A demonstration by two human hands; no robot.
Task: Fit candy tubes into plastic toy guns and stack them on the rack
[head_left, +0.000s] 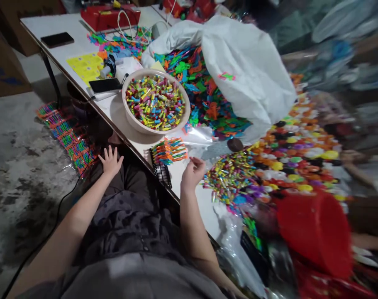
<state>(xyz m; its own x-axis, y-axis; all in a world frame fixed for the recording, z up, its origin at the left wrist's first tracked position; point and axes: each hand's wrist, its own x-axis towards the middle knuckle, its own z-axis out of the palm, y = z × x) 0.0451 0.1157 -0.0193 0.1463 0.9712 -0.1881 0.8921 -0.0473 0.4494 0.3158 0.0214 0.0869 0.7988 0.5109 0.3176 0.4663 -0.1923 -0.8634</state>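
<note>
My left hand (110, 162) is over my lap beside the table edge, its fingers spread and nothing in them. At the table's front, my right hand (193, 171) has its fingers curled in; anything between them is too small to make out. Just left of it, a row of orange and multicoloured plastic figures (170, 151) stands in a black rack (162, 172). A bowl (157, 129) full of small coloured tube-like pieces (154, 101) sits behind the rack. More such pieces (230, 174) lie heaped to the right of my right hand.
A white sack (247, 70) spills bright plastic figures (204, 91). Round coloured pieces (296, 162) cover the right side, near a red bucket (313, 232). Phones (105, 85) and a red device (110, 17) are farther left. Bagged figures (67, 137) lie low at left.
</note>
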